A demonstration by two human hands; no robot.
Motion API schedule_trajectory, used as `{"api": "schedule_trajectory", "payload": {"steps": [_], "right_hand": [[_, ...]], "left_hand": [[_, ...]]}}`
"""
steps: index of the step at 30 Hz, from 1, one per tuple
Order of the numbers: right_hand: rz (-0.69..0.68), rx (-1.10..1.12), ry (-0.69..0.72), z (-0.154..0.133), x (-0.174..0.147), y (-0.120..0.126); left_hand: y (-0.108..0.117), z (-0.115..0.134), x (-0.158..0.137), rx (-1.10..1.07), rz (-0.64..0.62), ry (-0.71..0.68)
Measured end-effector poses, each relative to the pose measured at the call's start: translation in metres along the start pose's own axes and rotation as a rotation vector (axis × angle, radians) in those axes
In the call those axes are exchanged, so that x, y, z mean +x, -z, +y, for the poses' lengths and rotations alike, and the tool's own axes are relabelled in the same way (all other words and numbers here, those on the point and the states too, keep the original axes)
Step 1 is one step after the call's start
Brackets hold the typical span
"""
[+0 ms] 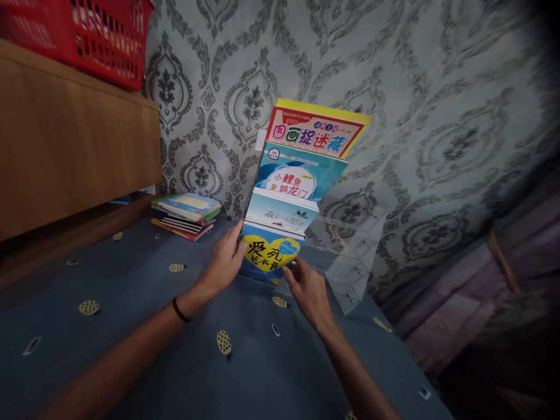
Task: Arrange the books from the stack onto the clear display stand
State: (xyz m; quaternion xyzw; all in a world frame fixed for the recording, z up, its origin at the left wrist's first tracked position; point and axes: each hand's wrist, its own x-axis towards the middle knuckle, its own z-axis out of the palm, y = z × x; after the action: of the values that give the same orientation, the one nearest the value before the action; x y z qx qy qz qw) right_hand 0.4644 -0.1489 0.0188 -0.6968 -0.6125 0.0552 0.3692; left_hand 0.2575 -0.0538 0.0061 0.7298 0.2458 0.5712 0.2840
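A clear tiered book rack point(356, 262) stands on the dark cloth against the wall. Books stand in steps along its left part. Lowest in front is a blue book point(262, 277) with a yellow heart on its cover. My left hand point(225, 259) grips that book's left edge, thumb on the front, other fingers partly hidden. My right hand point(308, 289) pinches its lower right edge. Behind it rise a pale blue book point(280, 213), a teal book point(301, 169) and a red-and-yellow book point(315, 131), the tallest.
A stack of thin books point(188, 213) lies to the left near the wall. A wooden cabinet point(79, 134) stands at the left with a red plastic basket point(109, 41) on top. Bunched fabric point(464, 303) hangs at the right, beyond the edge of the pineapple-print cloth point(175, 350).
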Motion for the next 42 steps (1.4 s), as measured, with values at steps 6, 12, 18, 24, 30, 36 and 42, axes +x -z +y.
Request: {"api": "schedule_trajectory", "payload": {"steps": [6, 12, 18, 24, 30, 36, 42], "right_hand": [[-0.009, 0.043, -0.014, -0.002, -0.001, 0.0], [0.009, 0.042, -0.015, -0.005, -0.003, -0.001], [0.03, 0.052, 0.003, -0.004, -0.005, -0.003], [-0.003, 0.088, -0.002, -0.001, -0.002, -0.001], [0.009, 0.095, -0.017, 0.005, 0.0, -0.004], [-0.039, 0.113, -0.047, 0.005, -0.001, -0.007], [-0.02, 0.103, -0.033, -0.001, -0.003, -0.006]], "left_hand": [[-0.002, -0.002, -0.001, -0.044, -0.008, 0.027], [-0.001, -0.001, -0.002, -0.057, -0.026, 0.043], [-0.001, 0.0, 0.0, -0.093, -0.045, 0.097], [0.001, 0.001, 0.001, -0.065, -0.024, 0.09], [0.001, 0.006, -0.001, 0.061, -0.021, 0.063], [0.002, 0.008, 0.003, 0.03, -0.032, 0.126], [0.003, 0.006, 0.004, -0.011, -0.061, 0.124]]}}
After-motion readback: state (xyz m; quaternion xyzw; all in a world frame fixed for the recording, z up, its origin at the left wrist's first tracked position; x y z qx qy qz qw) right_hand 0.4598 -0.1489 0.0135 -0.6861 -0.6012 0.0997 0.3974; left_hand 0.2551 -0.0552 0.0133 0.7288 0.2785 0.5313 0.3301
